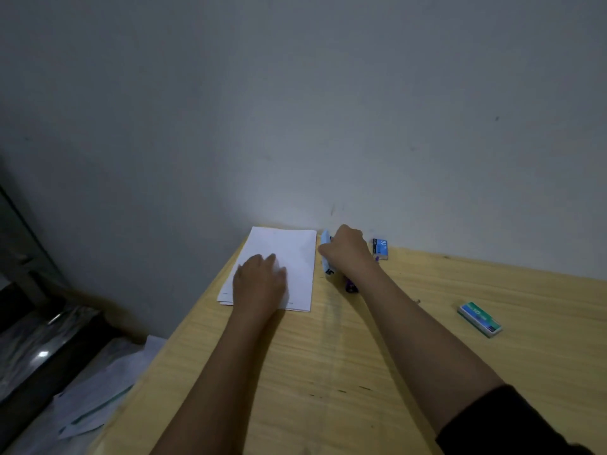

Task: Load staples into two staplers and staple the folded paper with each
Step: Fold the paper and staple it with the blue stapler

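Left hand (259, 279), fingers straight, pins the folded paper (297, 254) to the tabletop (328, 362); right hand (346, 252) curls its fingers round the light-blue stapler (325, 249) just beside. Lift it clear of the purple stapler (350, 286).

Both our arms reach forward.
Our left hand (259, 281) lies flat, fingers straight; our right hand (347, 252) curls round the blue stapler (325, 238).
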The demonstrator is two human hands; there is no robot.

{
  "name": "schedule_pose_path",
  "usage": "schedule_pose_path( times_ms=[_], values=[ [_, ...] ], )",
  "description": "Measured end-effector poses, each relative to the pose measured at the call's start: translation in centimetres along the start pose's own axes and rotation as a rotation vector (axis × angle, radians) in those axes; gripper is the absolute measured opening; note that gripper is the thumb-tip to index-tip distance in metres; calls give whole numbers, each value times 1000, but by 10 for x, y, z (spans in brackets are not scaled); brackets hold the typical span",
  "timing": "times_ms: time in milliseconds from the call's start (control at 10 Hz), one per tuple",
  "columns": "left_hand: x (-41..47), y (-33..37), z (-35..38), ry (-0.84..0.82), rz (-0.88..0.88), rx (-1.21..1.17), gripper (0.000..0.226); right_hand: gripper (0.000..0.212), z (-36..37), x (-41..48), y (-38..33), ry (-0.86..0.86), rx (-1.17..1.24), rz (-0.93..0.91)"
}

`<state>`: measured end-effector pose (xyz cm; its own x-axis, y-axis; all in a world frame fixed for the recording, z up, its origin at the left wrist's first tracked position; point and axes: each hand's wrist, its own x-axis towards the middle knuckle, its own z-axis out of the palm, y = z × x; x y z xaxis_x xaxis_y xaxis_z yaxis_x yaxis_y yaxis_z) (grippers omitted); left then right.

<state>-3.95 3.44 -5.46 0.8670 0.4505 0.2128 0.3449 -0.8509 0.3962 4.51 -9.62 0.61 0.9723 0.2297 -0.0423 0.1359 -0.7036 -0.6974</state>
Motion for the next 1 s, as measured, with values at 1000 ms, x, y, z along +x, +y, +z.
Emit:
schedule_pose_path(
  times_ms=[1000],
  values=[
    [-19,0,6,-186,88,106,59,68,5,-20,37,100,-324,187]
  ],
)
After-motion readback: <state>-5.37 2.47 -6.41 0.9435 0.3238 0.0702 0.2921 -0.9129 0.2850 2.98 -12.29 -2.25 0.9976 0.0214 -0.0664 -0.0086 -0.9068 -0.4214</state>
